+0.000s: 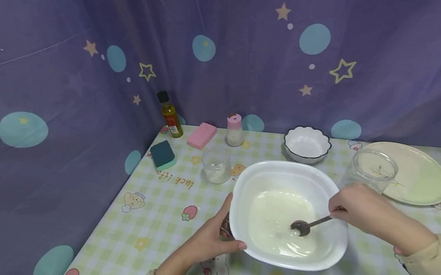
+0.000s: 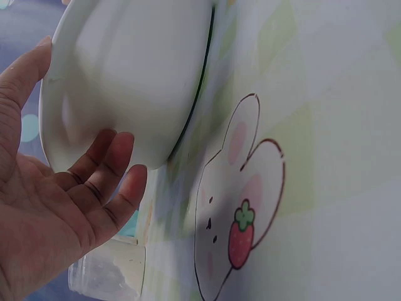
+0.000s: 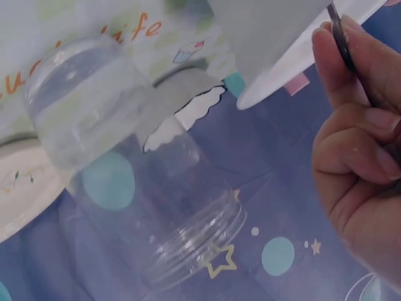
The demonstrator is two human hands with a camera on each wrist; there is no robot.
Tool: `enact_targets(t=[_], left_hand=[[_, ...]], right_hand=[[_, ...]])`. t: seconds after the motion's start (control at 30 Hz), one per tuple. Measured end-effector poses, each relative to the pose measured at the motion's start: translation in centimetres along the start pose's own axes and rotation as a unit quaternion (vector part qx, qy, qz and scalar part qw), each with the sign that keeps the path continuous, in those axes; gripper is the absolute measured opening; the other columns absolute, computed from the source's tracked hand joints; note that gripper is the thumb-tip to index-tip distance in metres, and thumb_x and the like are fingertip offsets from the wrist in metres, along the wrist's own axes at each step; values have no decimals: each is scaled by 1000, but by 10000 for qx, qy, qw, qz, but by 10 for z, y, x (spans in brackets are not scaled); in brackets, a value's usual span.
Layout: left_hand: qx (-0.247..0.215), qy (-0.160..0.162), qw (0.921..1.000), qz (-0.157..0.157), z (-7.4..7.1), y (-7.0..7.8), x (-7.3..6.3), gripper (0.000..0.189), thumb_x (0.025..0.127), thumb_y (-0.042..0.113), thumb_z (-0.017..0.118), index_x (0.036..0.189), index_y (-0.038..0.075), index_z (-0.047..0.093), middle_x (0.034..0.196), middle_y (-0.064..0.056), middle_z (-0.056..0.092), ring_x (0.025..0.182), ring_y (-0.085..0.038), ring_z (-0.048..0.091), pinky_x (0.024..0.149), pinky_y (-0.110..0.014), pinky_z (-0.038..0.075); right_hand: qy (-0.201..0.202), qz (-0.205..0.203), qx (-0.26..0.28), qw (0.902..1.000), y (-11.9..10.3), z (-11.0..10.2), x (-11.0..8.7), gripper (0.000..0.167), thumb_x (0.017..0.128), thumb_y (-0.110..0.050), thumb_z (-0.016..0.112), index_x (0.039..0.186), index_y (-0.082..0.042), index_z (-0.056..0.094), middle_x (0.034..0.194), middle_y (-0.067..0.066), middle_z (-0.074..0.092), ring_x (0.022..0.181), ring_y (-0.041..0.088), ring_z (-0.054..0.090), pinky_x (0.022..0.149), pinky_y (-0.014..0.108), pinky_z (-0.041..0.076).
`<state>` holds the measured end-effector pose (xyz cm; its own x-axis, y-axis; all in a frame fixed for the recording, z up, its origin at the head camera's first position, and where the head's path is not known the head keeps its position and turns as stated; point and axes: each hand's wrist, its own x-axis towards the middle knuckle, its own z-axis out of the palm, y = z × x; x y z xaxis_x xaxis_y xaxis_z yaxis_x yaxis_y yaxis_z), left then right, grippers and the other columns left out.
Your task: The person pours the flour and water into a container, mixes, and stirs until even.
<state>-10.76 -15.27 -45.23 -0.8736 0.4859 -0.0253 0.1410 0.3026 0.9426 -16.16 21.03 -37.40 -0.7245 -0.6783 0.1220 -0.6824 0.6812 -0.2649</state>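
Observation:
A big white bowl [image 1: 248, 180] stands in the middle of the table, holding a shallow layer of milky, off-white liquid [image 1: 277, 214]. My left hand [image 1: 213, 239] grips the bowl's near left side, the thumb over the rim. Its other fingers curl against the outer wall, as the left wrist view shows at the fingers [image 2: 116, 166]. Between thumb and fingers, my right hand [image 1: 365, 208] pinches the handle of a dark metal spoon [image 1: 301, 227]. The spoon's head dips into the liquid right of the bowl's middle. In the right wrist view the handle [image 3: 341, 41] rises past the fingertips.
Behind the right hand stand a clear jar [image 1: 372, 166] and an oval plate [image 1: 422, 176]. Further back are a small scalloped bowl [image 1: 307, 144], a pink-capped shaker [image 1: 234, 132], a pink sponge [image 1: 202, 135] and an oil bottle [image 1: 170, 117]. Left lie a green sponge [image 1: 163, 155] and a glass [image 1: 216, 165].

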Motion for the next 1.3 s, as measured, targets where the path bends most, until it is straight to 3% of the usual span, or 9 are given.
enact_targets(t=[0.23, 0.57, 0.83, 1.13, 1.3], left_hand=[[21, 24, 10000, -14, 0, 1, 0, 110, 84, 30, 79, 155, 36, -5, 99, -3, 61, 88, -18, 61, 80, -35, 54], [69, 18, 10000, -2, 0, 0, 0, 111, 84, 30, 79, 155, 37, -6, 98, -3, 62, 87, -18, 62, 80, -35, 54], [6, 19, 10000, 5, 0, -1, 0, 110, 84, 29, 79, 155, 37, -6, 98, -4, 62, 88, -20, 62, 80, -35, 54], [-7, 4, 10000, 26, 1, -1, -1, 109, 85, 31, 78, 156, 34, -5, 99, -3, 61, 89, -21, 61, 80, -34, 54], [-35, 16, 10000, 36, 0, 0, -1, 110, 85, 30, 78, 156, 34, -6, 100, -4, 62, 89, -20, 61, 80, -35, 54]], right_hand=[[-95, -4, 380, 9992, -8, 11, 8, 26, 79, -9, 79, 66, -25, 64, 62, -22, 51, 57, -2, 40, 54, 22, 39], [666, -133, 124, 9976, -19, 31, 25, 34, 78, -5, 78, 62, -27, 58, 61, -22, 49, 55, -1, 40, 54, 24, 39], [1018, 210, -258, 9942, -19, 36, 35, 34, 79, -4, 75, 59, -23, 54, 57, -15, 47, 52, 8, 40, 50, 30, 39], [725, 729, -583, 9930, -8, 27, 30, 32, 81, -5, 73, 60, -21, 55, 57, -9, 50, 52, 13, 43, 47, 34, 39], [698, 775, -763, 9916, -3, 19, 24, 32, 79, -3, 73, 59, -20, 55, 55, -8, 48, 51, 13, 42, 47, 34, 38]])
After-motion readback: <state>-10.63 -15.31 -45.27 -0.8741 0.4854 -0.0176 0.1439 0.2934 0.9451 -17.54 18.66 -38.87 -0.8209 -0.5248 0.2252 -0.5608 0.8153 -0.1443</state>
